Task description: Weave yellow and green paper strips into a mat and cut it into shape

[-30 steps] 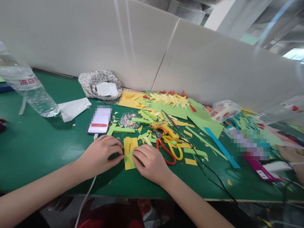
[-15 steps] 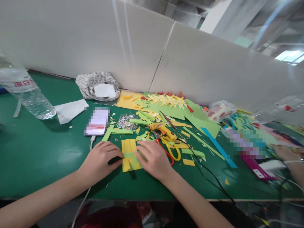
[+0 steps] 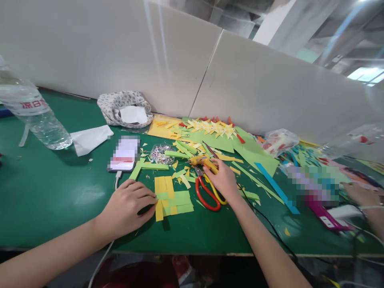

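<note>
My left hand (image 3: 129, 204) pinches the left edge of a piece of woven yellow and green paper strips (image 3: 181, 199) lying on the green table. Its yellow strips point away from me and its green ones stretch to the right. My right hand (image 3: 223, 179) is closed around the yellow hot glue gun (image 3: 198, 160), whose nozzle points left; the fingers cover much of its handle. Just below, red-handled scissors (image 3: 208, 207) lie beside a yellow-handled pair (image 3: 216, 191), partly behind the right hand.
Left are a phone (image 3: 124, 154) on a cable, a water bottle (image 3: 45, 116), a tissue (image 3: 91, 140) and a cloth pouch (image 3: 120, 105). Paper scraps and a bag of small beads or eyes (image 3: 162, 154) lie ahead. A power strip (image 3: 325, 218) and another person's hand (image 3: 358, 195) are at right.
My right hand has left the woven paper and moved right and away onto the glue gun, uncovering the green strips. The left hand stays on the paper's edge.
</note>
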{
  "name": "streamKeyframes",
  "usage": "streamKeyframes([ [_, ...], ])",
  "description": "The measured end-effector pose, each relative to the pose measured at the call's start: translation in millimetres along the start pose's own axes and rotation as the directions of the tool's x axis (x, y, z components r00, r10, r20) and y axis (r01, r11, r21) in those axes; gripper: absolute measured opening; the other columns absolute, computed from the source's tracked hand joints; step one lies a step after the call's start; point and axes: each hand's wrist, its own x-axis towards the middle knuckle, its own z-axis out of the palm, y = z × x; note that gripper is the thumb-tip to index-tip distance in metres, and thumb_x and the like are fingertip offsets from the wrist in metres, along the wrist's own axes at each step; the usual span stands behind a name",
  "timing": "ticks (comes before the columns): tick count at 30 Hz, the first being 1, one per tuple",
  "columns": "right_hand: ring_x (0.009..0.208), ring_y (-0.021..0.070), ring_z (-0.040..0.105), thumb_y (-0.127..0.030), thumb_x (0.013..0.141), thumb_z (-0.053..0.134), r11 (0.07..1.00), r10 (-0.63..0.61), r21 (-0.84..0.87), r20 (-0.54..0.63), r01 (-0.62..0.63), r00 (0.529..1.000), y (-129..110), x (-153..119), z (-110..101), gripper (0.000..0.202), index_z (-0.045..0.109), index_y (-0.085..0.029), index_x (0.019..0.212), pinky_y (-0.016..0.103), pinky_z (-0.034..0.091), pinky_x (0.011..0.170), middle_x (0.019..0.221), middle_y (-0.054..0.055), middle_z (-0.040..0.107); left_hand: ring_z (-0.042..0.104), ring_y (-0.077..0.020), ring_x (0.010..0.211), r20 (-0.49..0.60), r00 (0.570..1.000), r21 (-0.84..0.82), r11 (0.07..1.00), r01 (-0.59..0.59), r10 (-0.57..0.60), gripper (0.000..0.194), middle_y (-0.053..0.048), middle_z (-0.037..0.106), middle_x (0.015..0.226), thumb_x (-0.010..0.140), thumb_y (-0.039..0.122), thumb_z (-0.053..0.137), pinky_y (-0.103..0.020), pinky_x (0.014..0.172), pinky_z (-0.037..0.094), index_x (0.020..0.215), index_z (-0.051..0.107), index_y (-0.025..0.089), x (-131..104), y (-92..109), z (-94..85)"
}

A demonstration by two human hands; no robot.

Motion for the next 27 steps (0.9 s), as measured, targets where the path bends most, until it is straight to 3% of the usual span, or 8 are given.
streamKeyframes([
  [4,0.098,0.0279,0.057,-0.041,0.079,0.055,0.997,-0.058,0.041,-0.189,0.067,0.980,0.0,1.9,-1.8,0.042,0.056,-0.013,0.109,0.043,0.046,0.085,0.106,0.014,0.062,0.063,-0.0180,0.077,-0.004,0.999,0.022,0.999,-0.039,0.039,0.018,0.000,0.073,0.084,0.084,0.022,0.051,-0.035,0.072,0.042,0.082,0.069,0.023,-0.3,-0.1,0.7],
  [8,0.102,0.0258,0.055,-0.039,0.082,0.054,0.966,-0.199,0.100,-0.301,0.238,0.933,-10.4,-3.6,-4.2,0.040,0.055,-0.014,0.114,0.042,0.046,0.088,0.107,0.014,0.059,0.061,-0.0172,0.075,0.003,0.999,0.037,0.998,-0.048,0.048,0.018,0.000,0.072,0.082,0.084,0.022,0.050,-0.034,0.071,0.041,0.082,0.069,0.023,-0.6,-1.1,0.7],
  [12,0.101,0.0240,0.057,-0.033,0.082,0.057,0.883,-0.406,0.104,-0.320,0.458,0.856,-25.5,-16.0,-3.2,0.037,0.054,-0.019,0.117,0.041,0.048,0.088,0.106,0.011,0.059,0.056,-0.0170,0.067,0.013,1.000,0.110,0.994,-0.029,0.028,0.018,-0.001,0.066,0.072,0.083,0.025,0.052,-0.031,0.062,0.037,0.079,0.069,0.025,-2.0,-1.9,0.5],
  [16,0.099,0.0227,0.058,-0.025,0.082,0.059,0.807,-0.525,0.116,-0.307,0.579,0.794,-35.5,-27.1,-0.1,0.038,0.053,-0.021,0.119,0.039,0.049,0.088,0.105,0.010,0.060,0.055,-0.0153,0.058,0.033,0.999,0.128,0.991,-0.034,0.030,0.018,0.001,0.060,0.057,0.082,0.024,0.051,-0.029,0.057,0.034,0.078,0.069,0.024,-4.1,-2.9,3.5],
  [27,0.094,0.0218,0.058,-0.018,0.083,0.057,0.737,-0.624,0.135,-0.243,0.663,0.743,-44.0,-32.8,4.1,0.038,0.050,-0.020,0.120,0.039,0.053,0.082,0.099,0.010,0.059,0.060,-0.0148,0.051,0.035,0.998,0.136,0.990,-0.047,0.043,0.020,0.002,0.063,0.053,0.083,0.024,0.050,-0.027,0.051,0.035,0.081,0.070,0.024,-5.9,-4.2,6.0],
])
